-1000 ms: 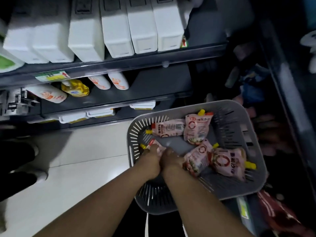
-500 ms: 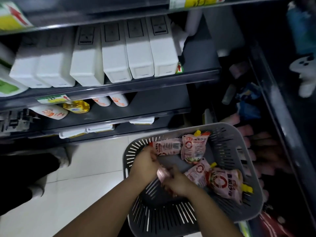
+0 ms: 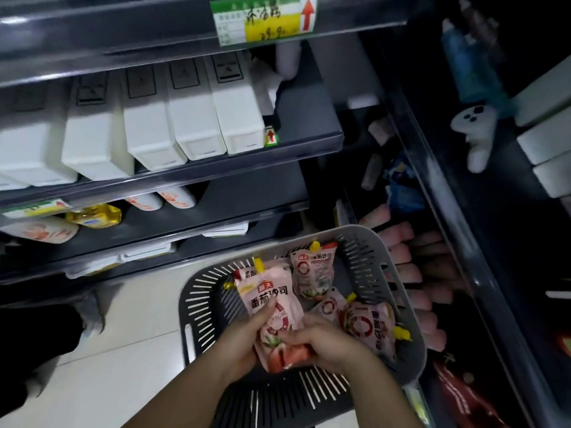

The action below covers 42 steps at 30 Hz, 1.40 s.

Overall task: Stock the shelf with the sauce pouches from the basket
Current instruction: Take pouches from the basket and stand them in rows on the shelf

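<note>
Where the left hand [image 3: 244, 341] and right hand [image 3: 329, 342] were digging in the grey slotted basket [image 3: 197, 307] a second ago, they now grip a tomato sauce pouch [image 3: 272, 299] by its lower half, raised over the basket; other pouches [image 3: 313, 273] lie below; shelving likely follows.

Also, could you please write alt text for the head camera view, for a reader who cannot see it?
The left hand and right hand grip a pink sauce pouch over a grey slotted basket holding more pouches. Dark shelves beyond carry white cartons.
</note>
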Tool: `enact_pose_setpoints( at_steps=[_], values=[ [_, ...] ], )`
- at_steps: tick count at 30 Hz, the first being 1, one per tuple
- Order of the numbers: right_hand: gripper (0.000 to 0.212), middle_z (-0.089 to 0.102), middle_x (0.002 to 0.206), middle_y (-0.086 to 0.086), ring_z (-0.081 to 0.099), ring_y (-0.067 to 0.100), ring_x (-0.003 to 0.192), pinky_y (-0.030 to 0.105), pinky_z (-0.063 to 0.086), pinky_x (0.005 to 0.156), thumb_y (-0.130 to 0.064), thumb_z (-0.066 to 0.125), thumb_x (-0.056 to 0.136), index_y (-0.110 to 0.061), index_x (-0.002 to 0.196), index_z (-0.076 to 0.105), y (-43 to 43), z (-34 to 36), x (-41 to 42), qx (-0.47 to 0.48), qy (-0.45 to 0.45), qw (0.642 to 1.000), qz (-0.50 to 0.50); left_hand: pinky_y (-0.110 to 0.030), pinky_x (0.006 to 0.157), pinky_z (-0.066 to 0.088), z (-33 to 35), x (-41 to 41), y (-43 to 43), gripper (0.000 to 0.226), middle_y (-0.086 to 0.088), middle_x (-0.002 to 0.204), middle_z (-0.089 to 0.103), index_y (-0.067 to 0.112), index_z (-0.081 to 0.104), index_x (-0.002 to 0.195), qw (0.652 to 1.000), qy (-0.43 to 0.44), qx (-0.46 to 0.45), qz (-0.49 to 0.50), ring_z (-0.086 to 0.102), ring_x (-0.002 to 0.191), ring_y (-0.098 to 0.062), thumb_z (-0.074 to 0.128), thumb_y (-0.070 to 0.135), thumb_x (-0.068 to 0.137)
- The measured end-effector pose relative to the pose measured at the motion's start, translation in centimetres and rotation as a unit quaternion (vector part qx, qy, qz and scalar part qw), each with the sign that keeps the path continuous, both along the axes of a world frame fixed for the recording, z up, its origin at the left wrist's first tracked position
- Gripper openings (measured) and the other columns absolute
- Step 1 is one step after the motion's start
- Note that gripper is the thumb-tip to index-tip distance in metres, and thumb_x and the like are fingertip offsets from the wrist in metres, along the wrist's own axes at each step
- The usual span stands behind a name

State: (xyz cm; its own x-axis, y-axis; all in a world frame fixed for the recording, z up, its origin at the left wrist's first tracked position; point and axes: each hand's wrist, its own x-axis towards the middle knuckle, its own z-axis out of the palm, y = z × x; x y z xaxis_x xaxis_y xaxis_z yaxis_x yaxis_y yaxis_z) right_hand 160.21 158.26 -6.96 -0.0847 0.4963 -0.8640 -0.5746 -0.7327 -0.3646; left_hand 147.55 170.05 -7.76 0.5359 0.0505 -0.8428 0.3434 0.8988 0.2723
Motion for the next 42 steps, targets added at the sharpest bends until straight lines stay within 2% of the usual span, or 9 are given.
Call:
enact_pose_setpoints(
  at_steps=[5,9,12,17,20,23,27,33,42],
  values=[
    [0.05,0.073,0.109,-0.02,0.071,0.003,0.094,0.031,0.054,0.078,-0.077,0.064,0.07,-0.047,0.11,0.066,0.9,-0.5,3.3,-0.018,-0.109,0.989,0.096,-0.044,0.085,0.057,-0.2,0.1,-1.3,0.048,-0.018,0.111,0.074,0.005,0.058,0.124,0.991,0.046,0.114,0.06,0.071,0.102,-0.034,0.062,0.034,0.085],
    [0.078,0.05,0.139,0.012,0.054,0.03,0.118,0.036,0.046,0.093,-0.054,0.076,0.074,-0.017,0.134,0.041,3.5,-6.5,3.3,-0.211,-0.395,0.892,-0.058,-0.043,0.084,0.058,0.1,0.0,-2.3,0.04,-0.011,0.1,0.078,0.013,0.064,0.115,0.976,0.096,0.194,0.001,0.075,0.092,-0.028,0.064,0.04,0.086],
    [0.108,0.032,0.14,0.019,0.04,0.038,0.126,0.039,0.041,0.094,-0.056,0.082,0.064,-0.006,0.139,0.024,6.8,-8.9,2.6,-0.285,-0.435,0.854,0.021,-0.037,0.076,0.059,0.0,-0.4,-2.5,0.032,-0.007,0.097,0.078,0.015,0.066,0.113,0.97,0.105,0.219,-0.028,0.076,0.088,-0.025,0.063,0.036,0.089],
    [0.106,0.033,0.141,0.02,0.044,0.04,0.125,0.043,0.044,0.094,-0.043,0.087,0.063,-0.004,0.138,0.024,6.9,-10.4,2.7,-0.276,-0.47,0.838,-0.017,-0.046,0.089,0.057,0.3,0.0,-1.7,0.027,-0.009,0.1,0.078,0.013,0.067,0.112,0.968,0.104,0.225,-0.028,0.075,0.092,-0.027,0.063,0.03,0.091],
    [0.055,0.058,0.122,0.017,0.058,0.038,0.114,0.028,0.045,0.078,-0.025,0.078,0.077,-0.006,0.12,0.048,5.1,-9.9,3.5,-0.208,-0.452,0.864,-0.073,-0.039,0.081,0.059,0.4,0.1,-0.9,0.028,-0.009,0.099,0.078,0.011,0.067,0.111,0.967,0.106,0.227,-0.038,0.076,0.09,-0.025,0.065,0.03,0.09],
    [0.015,0.072,0.087,0.014,0.069,0.038,0.092,0.031,0.058,0.076,-0.011,0.066,0.082,-0.007,0.096,0.065,2.0,-8.8,3.6,-0.153,-0.279,0.915,-0.248,-0.031,0.072,0.059,0.4,-0.3,-0.7,0.03,-0.006,0.097,0.079,0.015,0.067,0.109,0.969,0.113,0.218,-0.035,0.076,0.087,-0.022,0.07,0.033,0.086],
    [0.032,0.073,0.112,0.019,0.067,0.037,0.108,0.051,0.048,0.103,-0.019,0.06,0.091,-0.004,0.119,0.067,-0.5,-7.2,2.4,-0.034,-0.023,0.92,-0.389,-0.042,0.086,0.057,0.7,-0.7,-0.8,0.034,-0.006,0.098,0.078,0.019,0.068,0.108,0.971,0.106,0.211,-0.038,0.075,0.09,-0.025,0.078,0.03,0.077],
    [0.046,0.074,0.11,0.017,0.071,0.035,0.105,0.055,0.052,0.097,-0.007,0.08,0.078,-0.003,0.121,0.063,0.0,-3.1,1.3,0.014,-0.105,0.944,-0.313,-0.038,0.079,0.057,2.7,-1.5,-0.2,0.047,-0.007,0.101,0.078,0.014,0.067,0.109,0.968,0.044,0.221,-0.106,0.075,0.091,-0.025,0.085,0.017,0.065],
    [0.037,0.076,0.098,0.02,0.076,0.03,0.082,0.038,0.062,0.068,-0.015,0.081,0.064,-0.005,0.099,0.072,-3.9,7.9,1.3,0.071,-0.147,0.903,-0.397,-0.049,0.085,0.058,9.4,0.0,2.1,0.051,-0.014,0.108,0.075,0.011,0.065,0.115,0.957,-0.075,0.235,-0.15,0.073,0.098,-0.033,0.083,0.013,0.067]
  ],
)
